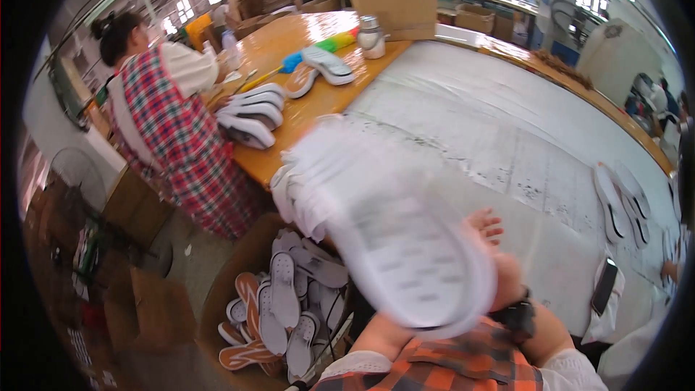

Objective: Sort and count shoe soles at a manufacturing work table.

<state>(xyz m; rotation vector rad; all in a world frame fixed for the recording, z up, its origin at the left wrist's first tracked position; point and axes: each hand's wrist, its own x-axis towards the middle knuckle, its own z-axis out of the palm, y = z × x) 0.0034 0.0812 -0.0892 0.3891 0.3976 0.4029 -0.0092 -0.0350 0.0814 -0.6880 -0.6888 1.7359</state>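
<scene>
A large white shoe sole (413, 268), smeared by motion, is held up tilted close in front of me, its slotted face showing. My left forearm runs up behind it; the sole hides my left hand and its fingers. Just beyond the sole's right edge is my right hand (494, 239), partly covered by it, with fingers apart and a dark watch (515, 313) on the wrist. Behind the sole, at the table's corner, lies a blurred bunched white thing (308, 181) whose kind I cannot make out.
Below left, a carton (217, 286) holds several white and orange-brown soles (284, 289). A co-worker (170, 108) in a plaid apron stands by stacked soles (253, 112) on the wooden table. At right lie more soles (612, 203) and a phone (604, 286). A cardboard box (391, 0) stands behind.
</scene>
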